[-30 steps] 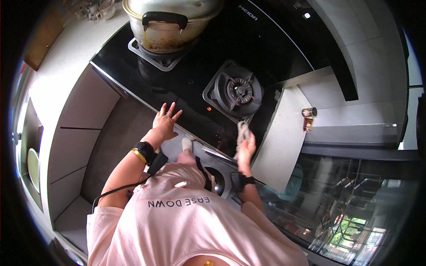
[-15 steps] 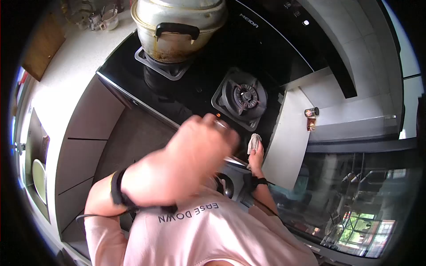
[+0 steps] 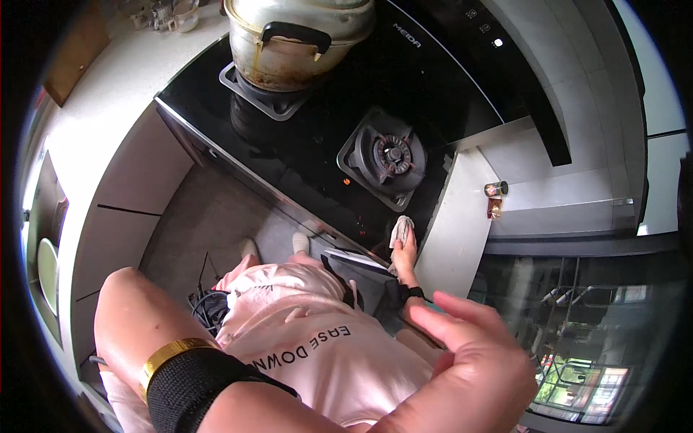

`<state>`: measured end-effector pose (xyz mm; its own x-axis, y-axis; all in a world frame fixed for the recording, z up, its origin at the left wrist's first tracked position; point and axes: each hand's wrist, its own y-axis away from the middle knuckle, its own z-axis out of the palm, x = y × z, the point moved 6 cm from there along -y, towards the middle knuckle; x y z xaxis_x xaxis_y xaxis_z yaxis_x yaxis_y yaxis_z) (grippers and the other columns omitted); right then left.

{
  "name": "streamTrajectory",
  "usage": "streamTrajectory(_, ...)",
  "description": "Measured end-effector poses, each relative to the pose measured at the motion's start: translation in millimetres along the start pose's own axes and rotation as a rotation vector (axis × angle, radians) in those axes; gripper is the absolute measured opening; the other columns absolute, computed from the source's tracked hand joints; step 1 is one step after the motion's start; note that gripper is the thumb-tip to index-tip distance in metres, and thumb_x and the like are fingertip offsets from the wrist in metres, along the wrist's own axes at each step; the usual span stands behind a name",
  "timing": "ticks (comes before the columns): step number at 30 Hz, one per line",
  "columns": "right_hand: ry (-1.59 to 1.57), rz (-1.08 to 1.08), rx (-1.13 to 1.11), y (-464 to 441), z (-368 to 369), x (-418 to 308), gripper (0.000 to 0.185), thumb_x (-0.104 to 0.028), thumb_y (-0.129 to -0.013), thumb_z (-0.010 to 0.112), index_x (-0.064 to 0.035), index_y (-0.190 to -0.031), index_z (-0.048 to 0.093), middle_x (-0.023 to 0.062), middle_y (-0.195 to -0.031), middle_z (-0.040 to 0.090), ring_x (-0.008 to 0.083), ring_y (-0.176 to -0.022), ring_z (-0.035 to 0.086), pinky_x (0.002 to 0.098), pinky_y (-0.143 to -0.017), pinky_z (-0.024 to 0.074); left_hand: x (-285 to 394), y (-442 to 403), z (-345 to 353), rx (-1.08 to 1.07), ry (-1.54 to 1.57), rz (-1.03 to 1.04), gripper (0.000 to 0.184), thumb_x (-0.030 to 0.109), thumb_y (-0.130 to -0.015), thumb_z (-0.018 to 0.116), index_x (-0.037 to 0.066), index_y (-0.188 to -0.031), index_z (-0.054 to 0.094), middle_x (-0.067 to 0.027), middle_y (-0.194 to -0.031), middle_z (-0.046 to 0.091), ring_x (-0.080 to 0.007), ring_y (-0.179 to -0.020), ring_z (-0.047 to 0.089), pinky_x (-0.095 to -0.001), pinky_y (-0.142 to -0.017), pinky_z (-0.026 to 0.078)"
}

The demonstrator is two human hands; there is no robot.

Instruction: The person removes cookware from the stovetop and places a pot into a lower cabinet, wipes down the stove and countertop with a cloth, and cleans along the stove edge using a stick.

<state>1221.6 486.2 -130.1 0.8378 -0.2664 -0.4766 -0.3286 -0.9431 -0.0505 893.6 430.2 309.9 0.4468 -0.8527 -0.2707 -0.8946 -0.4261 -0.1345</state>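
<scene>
My right hand (image 3: 406, 261) is closed on a whitish cloth (image 3: 401, 231) at the right front corner of the black gas stove (image 3: 310, 162). The cloth rests against the glass surface there. My left hand (image 3: 469, 368) is close to the camera, crossed over to the right beside my right forearm. Its fingers are stretched out, and I see nothing in it. An orange crumb (image 3: 347, 182) lies near the right burner (image 3: 392, 155), with small reddish specks (image 3: 362, 225) nearer the front edge.
A large metal pot (image 3: 289, 58) with a black handle stands on the left burner. A small jar (image 3: 496, 189) sits by the wall on the right, on the pale counter (image 3: 455, 231) side. A glass-fronted appliance (image 3: 577, 317) is farther right. Dark cables (image 3: 209, 307) hang near my waist.
My left hand has swung from above the stove's front edge back toward me and to the right. My right hand stays at the stove corner with the cloth. The view has shifted slightly.
</scene>
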Motion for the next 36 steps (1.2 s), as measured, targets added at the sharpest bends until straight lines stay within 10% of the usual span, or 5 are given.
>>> streamTrajectory(8,0.243,0.025,-0.014,14.1,-18.2,-24.6,0.062,-0.012,-0.074,0.062,-0.0141,-0.131,0.039,0.0149,-0.128,0.047,0.0328,-0.111,0.046,0.0394,-0.097,0.0341,-4.2,7.3,-10.8,-0.104,0.129,0.126,0.03,0.023,-0.073,0.06,-0.004,-0.082,0.064,-0.0171,-0.08,0.064,-0.0226,-0.066,0.061,-0.0306,-0.06,0.053)
streamTrajectory(17,0.209,0.114,0.098,-4.2,-39.7,-11.9,0.047,-0.003,-0.07,0.057,-0.0133,-0.115,0.05,0.015,-0.103,0.059,0.0348,-0.098,0.055,0.0436,-0.086,0.0419,-23.8,61.1,4.5,0.381,0.216,-0.214,0.037,0.01,-0.066,0.06,-0.007,-0.099,0.06,-0.0188,-0.091,0.06,-0.0326,-0.086,0.057,-0.0358,-0.069,0.051)
streamTrajectory(20,0.037,0.201,0.229,-27.1,-67.6,26.3,0.046,-0.004,-0.073,0.056,-0.0088,-0.118,0.047,0.0176,-0.103,0.06,0.0349,-0.097,0.057,0.0416,-0.085,0.0439,-58.1,58.2,12.2,0.017,0.386,-0.507,0.029,0.013,-0.07,0.065,-0.001,-0.094,0.061,-0.0096,-0.079,0.061,-0.0198,-0.076,0.062,-0.0298,-0.06,0.054)
streamTrajectory(27,0.008,0.105,0.295,-137.2,-161.5,19.7,0.051,-0.001,-0.075,0.055,-0.0089,-0.124,0.042,0.0181,-0.11,0.058,0.0323,-0.102,0.056,0.0379,-0.087,0.0429,-81.9,49.4,106.5,-0.133,0.568,-0.425,0.044,0.014,-0.072,0.064,-0.001,-0.11,0.051,-0.012,-0.09,0.062,-0.0204,-0.081,0.062,-0.0281,-0.061,0.053)
streamTrajectory(36,0.06,-0.321,0.105,-305.1,-118.7,-25.4,0.045,0.005,-0.07,0.054,-0.0107,-0.112,0.054,0.0137,-0.101,0.059,0.0318,-0.097,0.056,0.038,-0.085,0.0449,-119.6,40.4,171.2,-0.279,0.614,-0.885,0.049,0.018,-0.068,0.072,0.005,-0.113,0.054,-0.0114,-0.086,0.062,-0.025,-0.076,0.061,-0.0345,-0.065,0.05)
